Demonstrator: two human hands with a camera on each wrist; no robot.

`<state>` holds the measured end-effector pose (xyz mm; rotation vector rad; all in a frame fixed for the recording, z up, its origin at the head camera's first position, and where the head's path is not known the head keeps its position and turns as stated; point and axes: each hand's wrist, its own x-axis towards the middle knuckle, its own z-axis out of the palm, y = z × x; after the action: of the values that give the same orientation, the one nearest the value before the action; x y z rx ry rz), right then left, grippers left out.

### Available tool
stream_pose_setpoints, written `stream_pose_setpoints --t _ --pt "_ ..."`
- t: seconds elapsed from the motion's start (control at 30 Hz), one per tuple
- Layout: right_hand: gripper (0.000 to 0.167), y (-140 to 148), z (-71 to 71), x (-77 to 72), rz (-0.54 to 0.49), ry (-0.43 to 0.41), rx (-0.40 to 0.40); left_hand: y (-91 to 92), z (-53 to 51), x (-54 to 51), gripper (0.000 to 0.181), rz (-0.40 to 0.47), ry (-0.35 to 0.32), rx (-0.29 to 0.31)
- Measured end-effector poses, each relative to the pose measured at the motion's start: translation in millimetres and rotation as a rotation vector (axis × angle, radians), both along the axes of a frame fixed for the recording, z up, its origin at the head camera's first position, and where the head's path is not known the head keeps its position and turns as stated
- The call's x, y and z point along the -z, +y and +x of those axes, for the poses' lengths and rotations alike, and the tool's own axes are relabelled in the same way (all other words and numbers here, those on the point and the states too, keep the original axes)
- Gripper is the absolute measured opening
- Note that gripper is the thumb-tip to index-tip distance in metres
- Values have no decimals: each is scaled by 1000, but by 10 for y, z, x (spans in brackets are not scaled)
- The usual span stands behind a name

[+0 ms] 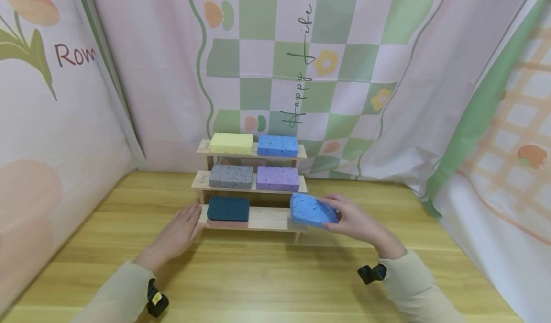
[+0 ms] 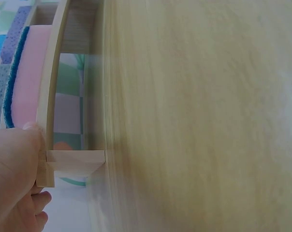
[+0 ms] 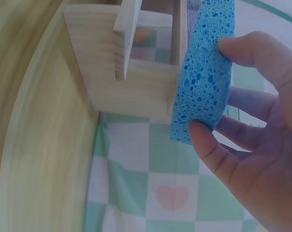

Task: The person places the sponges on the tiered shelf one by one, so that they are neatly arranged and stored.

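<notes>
A small three-step wooden shelf (image 1: pixel 269 218) stands on the table. My left hand (image 1: pixel 181 229) holds the left end of its lowest board; in the left wrist view the thumb (image 2: pixel 32 129) lies by the board's front edge and curled fingertips show past its end. A blue sponge (image 1: pixel 311 211) is pinched in my right hand (image 1: pixel 355 220), tilted, in front of the lowest board's right end. The right wrist view shows thumb and fingers on the edges of this porous sponge (image 3: pixel 204 72). On the lowest board's left half lies a dark green and pink scouring sponge (image 1: pixel 228 209).
Grey (image 1: pixel 231 176) and purple (image 1: pixel 278 178) sponges sit on the middle board. The top board bears yellow (image 1: pixel 232 143) and blue (image 1: pixel 277 146) ones. Behind the shelf hangs a checked curtain (image 1: pixel 292 60); more cloth hangs at both sides of the wooden table (image 1: pixel 241 284).
</notes>
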<state>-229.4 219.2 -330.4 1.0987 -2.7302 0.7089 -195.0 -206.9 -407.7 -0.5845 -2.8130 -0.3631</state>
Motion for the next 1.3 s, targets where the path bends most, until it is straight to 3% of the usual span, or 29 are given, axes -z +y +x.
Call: stream_pose_setpoints --t 0.57,0.8,1.07,1.3 --pt "55 -369 -18 -25 88 48 -77 11 -3 -13 52 -11 1 -3" --pt "52 -483 -72 35 117 90 -122 14 8 -27 52 -9 -13 -9" --pt "53 -601 -101 85 115 67 -121 -1 -5 -6 52 -23 -6 -14" --pt "56 -664 -131 145 141 -1 -81 -7 -18 11 52 -22 6 -8"
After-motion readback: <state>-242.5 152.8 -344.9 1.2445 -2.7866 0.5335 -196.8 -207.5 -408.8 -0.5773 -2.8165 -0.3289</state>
